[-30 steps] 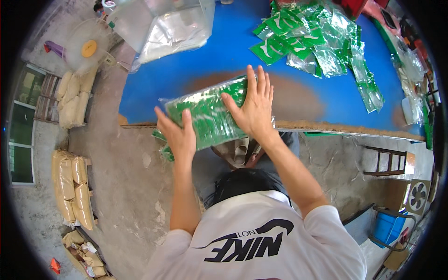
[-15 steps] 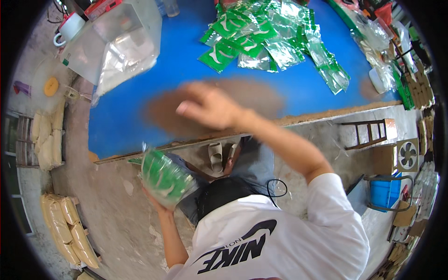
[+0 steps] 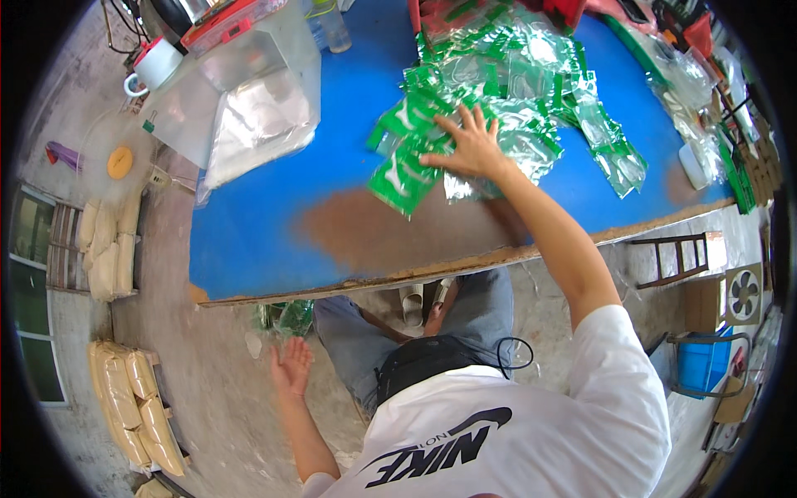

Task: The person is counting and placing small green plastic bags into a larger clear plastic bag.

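Your right hand [image 3: 475,151] is resting on the near side of the heap of packets [image 3: 535,76], with its fingers spread loosely and not clenched. The packets are flat and rectangular, of thin glossy plastic, partly clear and partly bright green; the green packet [image 3: 404,178] beside your thumb carries a pale curved shape. They lie one over another on the blue table [image 3: 249,261], whose smooth surface is worn to a dull brown patch [image 3: 357,228] and whose front edge is rough. Your left hand [image 3: 290,367] is below this edge, released and palm up, with its fingers slightly bent. Just beyond it are more green packets [image 3: 295,318], wrinkled and shiny, but the table hides a part of them, so I cannot tell on what they rest. Half a second ago, your left hand was carrying a thick bundle of packets, and now it holds nothing. Your right hand was then above the brown patch; now it is on the heap, and the nearest packets have come closer to you, over this patch.
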The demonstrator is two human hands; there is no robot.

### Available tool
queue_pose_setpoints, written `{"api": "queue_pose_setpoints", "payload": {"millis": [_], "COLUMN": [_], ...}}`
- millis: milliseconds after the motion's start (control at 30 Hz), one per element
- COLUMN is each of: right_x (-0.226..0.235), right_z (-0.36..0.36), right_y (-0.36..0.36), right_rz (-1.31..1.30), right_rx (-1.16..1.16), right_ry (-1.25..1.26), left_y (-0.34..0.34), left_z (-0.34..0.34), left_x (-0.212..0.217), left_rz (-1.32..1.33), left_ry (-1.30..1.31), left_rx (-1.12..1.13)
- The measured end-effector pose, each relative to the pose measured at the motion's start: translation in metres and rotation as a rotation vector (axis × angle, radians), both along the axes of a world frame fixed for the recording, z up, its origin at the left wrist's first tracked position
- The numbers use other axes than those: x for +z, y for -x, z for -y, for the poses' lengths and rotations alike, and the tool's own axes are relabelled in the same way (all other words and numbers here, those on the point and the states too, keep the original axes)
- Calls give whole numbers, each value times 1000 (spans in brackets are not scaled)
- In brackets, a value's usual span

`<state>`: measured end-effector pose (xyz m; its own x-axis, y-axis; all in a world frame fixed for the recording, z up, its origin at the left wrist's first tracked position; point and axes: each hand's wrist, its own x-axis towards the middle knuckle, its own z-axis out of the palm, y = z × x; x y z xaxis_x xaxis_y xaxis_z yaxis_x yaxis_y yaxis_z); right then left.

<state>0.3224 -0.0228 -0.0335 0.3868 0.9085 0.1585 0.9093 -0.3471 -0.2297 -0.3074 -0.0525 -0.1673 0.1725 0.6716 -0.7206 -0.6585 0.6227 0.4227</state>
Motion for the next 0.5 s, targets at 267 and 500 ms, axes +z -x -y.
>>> {"api": "queue_pose_setpoints", "payload": {"millis": [267, 500], "right_x": [39, 20], "right_z": [75, 122], "right_y": [123, 193], "right_rz": [-40, -326], "right_rx": [310, 643], "right_ry": [-228, -401], "left_y": [-184, -213], "left_z": [51, 48], "left_x": [85, 104], "left_rz": [92, -75], "left_ry": [-347, -433], "left_rx": [-849, -1089]}}
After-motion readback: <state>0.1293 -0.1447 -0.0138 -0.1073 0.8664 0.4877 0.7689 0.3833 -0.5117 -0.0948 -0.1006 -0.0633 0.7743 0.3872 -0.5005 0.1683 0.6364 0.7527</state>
